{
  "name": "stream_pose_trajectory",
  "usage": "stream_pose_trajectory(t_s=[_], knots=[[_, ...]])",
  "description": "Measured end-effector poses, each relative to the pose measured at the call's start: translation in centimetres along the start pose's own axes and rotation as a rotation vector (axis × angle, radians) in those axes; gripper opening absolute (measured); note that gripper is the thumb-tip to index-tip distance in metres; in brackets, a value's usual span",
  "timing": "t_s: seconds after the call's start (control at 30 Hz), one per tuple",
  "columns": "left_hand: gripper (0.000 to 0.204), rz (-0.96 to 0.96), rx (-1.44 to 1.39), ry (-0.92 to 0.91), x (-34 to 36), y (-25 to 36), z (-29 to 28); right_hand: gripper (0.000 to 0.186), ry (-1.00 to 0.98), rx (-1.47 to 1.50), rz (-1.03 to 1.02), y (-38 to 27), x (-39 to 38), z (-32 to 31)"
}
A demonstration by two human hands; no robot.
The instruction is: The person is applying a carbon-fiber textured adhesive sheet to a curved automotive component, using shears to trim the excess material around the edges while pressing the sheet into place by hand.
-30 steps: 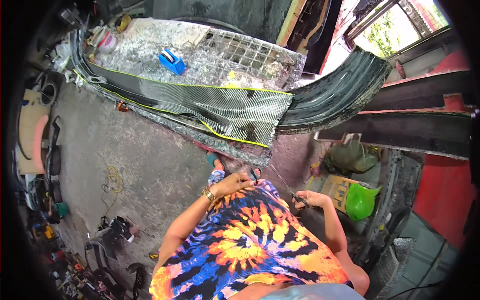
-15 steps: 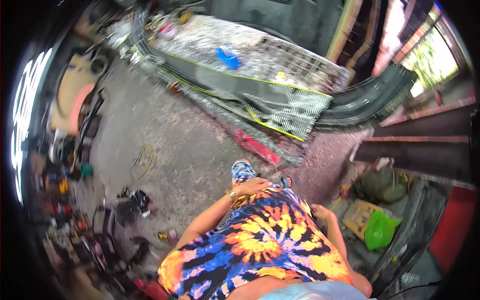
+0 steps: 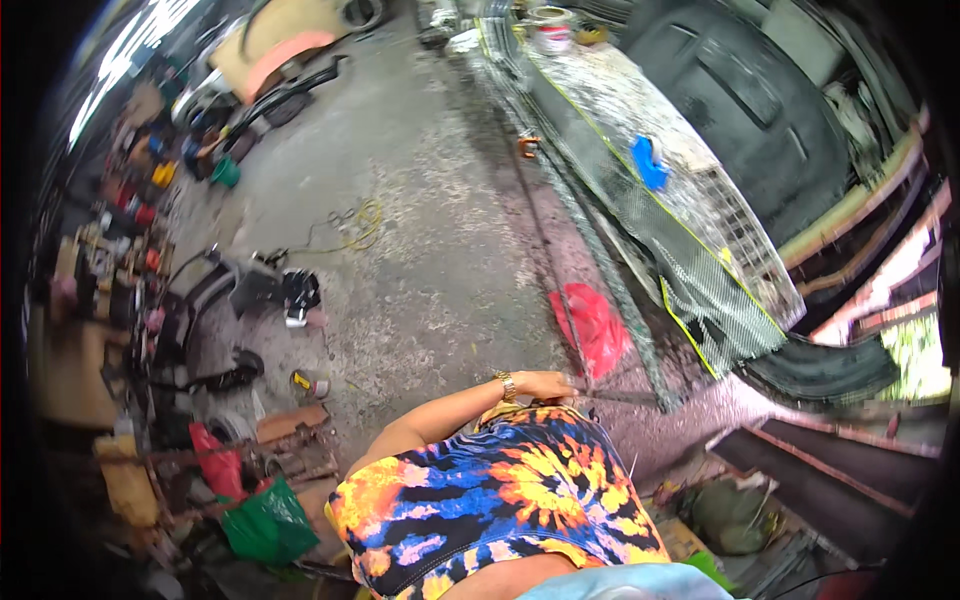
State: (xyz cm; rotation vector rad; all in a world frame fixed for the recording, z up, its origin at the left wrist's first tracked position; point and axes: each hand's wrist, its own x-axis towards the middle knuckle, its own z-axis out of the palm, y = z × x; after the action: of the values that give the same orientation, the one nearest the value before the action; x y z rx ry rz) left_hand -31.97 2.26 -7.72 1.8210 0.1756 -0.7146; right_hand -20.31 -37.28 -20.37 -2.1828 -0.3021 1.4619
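My left hand [image 3: 545, 385] rests against the front of my tie-dye shirt [image 3: 500, 505], with a gold watch on its wrist. Its fingers look curled, and I cannot tell whether they hold anything. A thin dark rod [image 3: 618, 397] runs off to the right just beside the fingers. My right hand is not in view. Ahead and to the right stands a long workbench [image 3: 600, 95] covered with a dark woven sheet [image 3: 690, 270] edged in yellow, with a wire grid [image 3: 740, 235] beside it. A blue object [image 3: 650, 163] lies on the bench.
A red plastic bag [image 3: 592, 325] lies on the concrete floor by the bench foot. A yellow cord [image 3: 360, 215], dark tools [image 3: 285, 292] and a green bag [image 3: 265, 520] lie to the left. A white bucket [image 3: 552, 38] stands on the bench's far end. A dark curved panel [image 3: 820, 370] lies at the right.
The view has swung to the left, so the bench now sits at the upper right. My right hand has left the picture. My left hand stays at my shirt front.
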Motion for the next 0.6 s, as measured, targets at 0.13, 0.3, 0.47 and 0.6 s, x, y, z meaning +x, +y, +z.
stream_pose_trajectory(t_s=[0.13,0.3,0.47,0.6], knots=[[0.041,0.148,-0.336,0.335,-2.4,-1.8,-0.2,0.018,-0.051,-0.100,-0.022,-4.0,3.2,0.2],[0.029,0.271,-0.454,0.601,-3.8,-3.6,2.6,0.019,-0.130,-0.243,-0.042,-6.6,5.7,1.1],[0.029,0.310,-0.492,0.624,-9.9,1.6,0.7,0.020,-0.167,-0.330,-0.075,-9.3,6.9,3.5],[0.018,0.882,-0.360,0.779,-19.9,12.0,-2.3,0.021,-0.189,-0.375,-0.100,-9.6,7.0,5.3]])
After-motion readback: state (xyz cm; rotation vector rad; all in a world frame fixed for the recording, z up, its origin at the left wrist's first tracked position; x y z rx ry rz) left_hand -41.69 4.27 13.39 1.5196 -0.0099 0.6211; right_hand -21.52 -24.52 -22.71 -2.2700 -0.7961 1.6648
